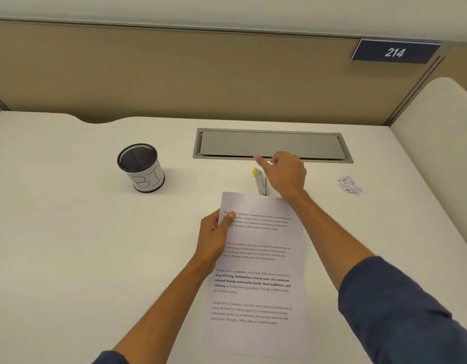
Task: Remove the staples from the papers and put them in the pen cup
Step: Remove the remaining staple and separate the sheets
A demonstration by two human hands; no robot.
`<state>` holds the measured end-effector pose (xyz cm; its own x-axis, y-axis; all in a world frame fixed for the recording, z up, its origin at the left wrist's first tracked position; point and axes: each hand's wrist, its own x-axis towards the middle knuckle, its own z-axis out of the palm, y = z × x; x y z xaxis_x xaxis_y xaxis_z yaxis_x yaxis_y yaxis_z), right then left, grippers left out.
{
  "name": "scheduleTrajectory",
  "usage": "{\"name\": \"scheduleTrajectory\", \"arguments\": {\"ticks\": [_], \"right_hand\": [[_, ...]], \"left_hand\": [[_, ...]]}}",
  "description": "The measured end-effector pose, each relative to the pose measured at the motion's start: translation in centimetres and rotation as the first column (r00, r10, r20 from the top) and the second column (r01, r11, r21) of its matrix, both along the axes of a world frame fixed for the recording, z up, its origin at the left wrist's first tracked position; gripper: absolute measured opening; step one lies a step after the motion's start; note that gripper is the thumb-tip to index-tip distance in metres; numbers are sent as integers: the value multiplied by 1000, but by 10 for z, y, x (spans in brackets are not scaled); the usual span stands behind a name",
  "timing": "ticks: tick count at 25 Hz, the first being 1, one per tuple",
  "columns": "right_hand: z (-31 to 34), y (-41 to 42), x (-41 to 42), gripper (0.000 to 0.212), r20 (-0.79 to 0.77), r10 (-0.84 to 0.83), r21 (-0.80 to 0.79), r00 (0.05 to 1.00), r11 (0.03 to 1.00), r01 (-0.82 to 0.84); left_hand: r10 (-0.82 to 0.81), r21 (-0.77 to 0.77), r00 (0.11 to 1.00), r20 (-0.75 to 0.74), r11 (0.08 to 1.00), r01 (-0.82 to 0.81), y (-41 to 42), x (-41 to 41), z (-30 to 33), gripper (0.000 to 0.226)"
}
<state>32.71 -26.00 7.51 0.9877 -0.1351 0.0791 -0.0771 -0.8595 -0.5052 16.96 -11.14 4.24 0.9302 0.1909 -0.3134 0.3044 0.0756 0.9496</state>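
Note:
Stapled printed papers [256,279] lie lengthwise on the white desk [69,245] in front of me, with a small staple [226,200] at the top left corner. My left hand [214,239] pinches the papers' left edge, thumb on top. A grey staple remover with a yellow tip [260,181] lies just beyond the papers. My right hand [285,173] hovers over it, index finger stretched out to the left and the other fingers loosely curled, holding nothing. A black mesh pen cup [141,168] with a white label stands to the left.
A small heap of loose staples [350,185] lies at the right on the desk. A grey cable-tray lid [272,145] is set into the desk behind my right hand. A beige partition [174,74] with a "214" sign [395,52] closes the back.

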Motion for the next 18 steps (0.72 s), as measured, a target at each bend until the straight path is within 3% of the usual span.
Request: {"name": "scheduleTrajectory", "arguments": {"ticks": [3,5,9,13,15,18], "right_hand": [[22,4,-56,32,219,84,75,972,992,-103],[30,9,-101,24,288,121,121,950,979,-162],[30,19,-169,39,201,150,193,968,963,-190],[48,25,-201,54,192,78,348,978,927,-142],[60,26,-215,51,197,9,450,980,887,-98],[69,27,-233,29,204,-52,563,978,823,-74]], "left_hand": [[1,2,1000,28,1000,-1,0,-4,7,22],[1,15,998,61,1000,-2,-1,-8,16,22],[-48,69,978,203,997,35,-9,-25,40,24],[-184,235,921,342,966,106,-24,-49,58,26],[-252,300,881,401,945,134,-31,-63,64,25],[-341,391,823,454,907,160,-33,-79,66,46]]}}
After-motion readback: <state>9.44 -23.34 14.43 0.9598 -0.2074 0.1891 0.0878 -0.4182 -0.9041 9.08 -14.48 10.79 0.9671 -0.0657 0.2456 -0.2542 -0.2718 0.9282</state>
